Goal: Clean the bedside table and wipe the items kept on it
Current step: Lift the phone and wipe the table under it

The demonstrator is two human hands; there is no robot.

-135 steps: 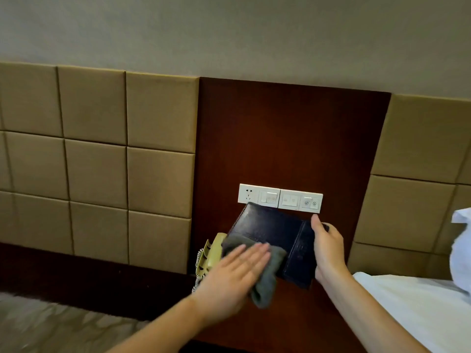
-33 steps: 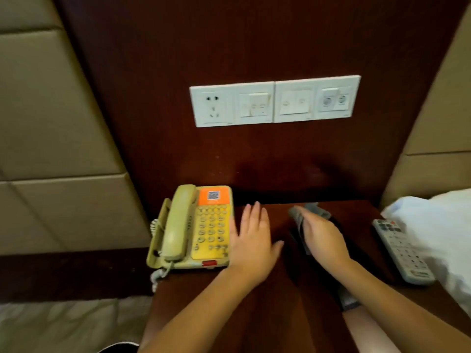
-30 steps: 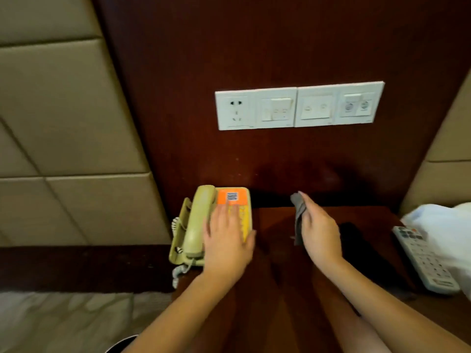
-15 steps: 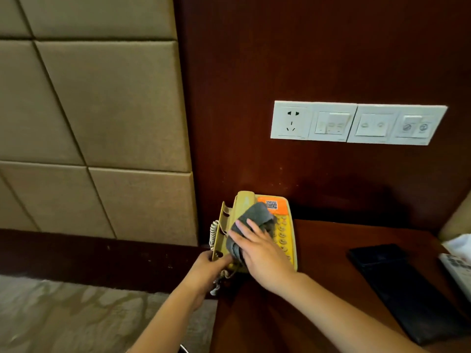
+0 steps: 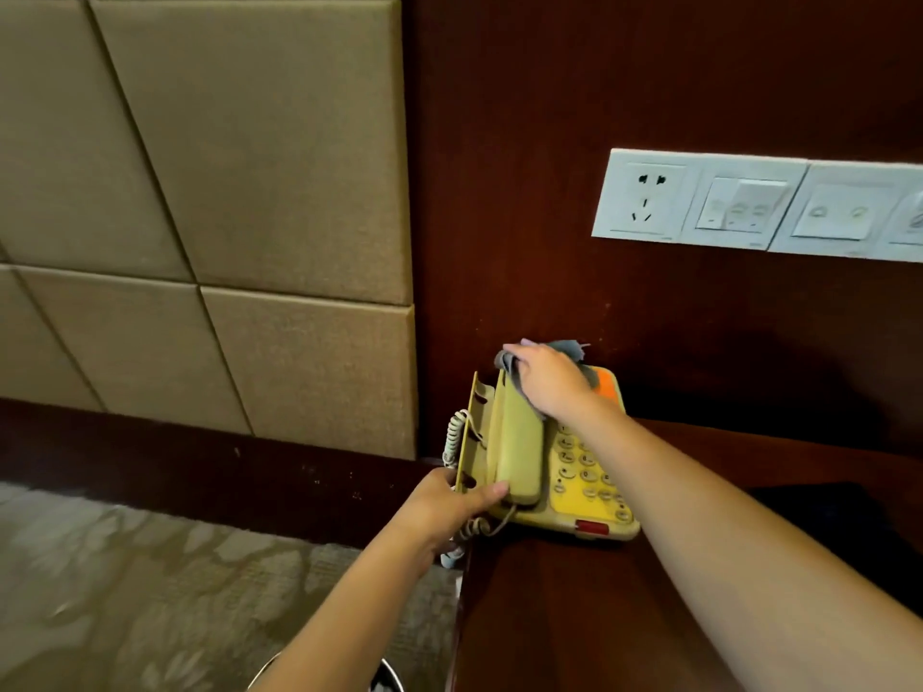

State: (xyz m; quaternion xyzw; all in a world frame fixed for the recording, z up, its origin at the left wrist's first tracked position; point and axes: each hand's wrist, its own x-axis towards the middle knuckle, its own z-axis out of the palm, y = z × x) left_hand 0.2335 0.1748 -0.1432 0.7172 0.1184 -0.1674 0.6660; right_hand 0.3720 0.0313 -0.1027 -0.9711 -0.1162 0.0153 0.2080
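A yellow desk telephone [image 5: 574,472] with an orange label stands at the back left corner of the dark wooden bedside table [image 5: 564,616]. Its handset lies in the cradle. My left hand [image 5: 444,506] grips the phone's near left edge, thumb on the handset's lower end. My right hand [image 5: 547,379] holds a grey cloth [image 5: 567,349] bunched against the top end of the handset, near the wall panel. Most of the cloth is hidden under my fingers.
A white socket and switch plate [image 5: 749,204] sits on the wooden wall panel above the table. A dark flat folder [image 5: 849,521] lies at the table's right. Padded beige wall panels [image 5: 225,192] and patterned carpet [image 5: 150,591] fill the left. A round bin rim [image 5: 384,676] shows below.
My right hand has slid the cloth up the handset from its middle to its top end. My left hand keeps its grip on the phone's left edge. The view has shifted right and closer.
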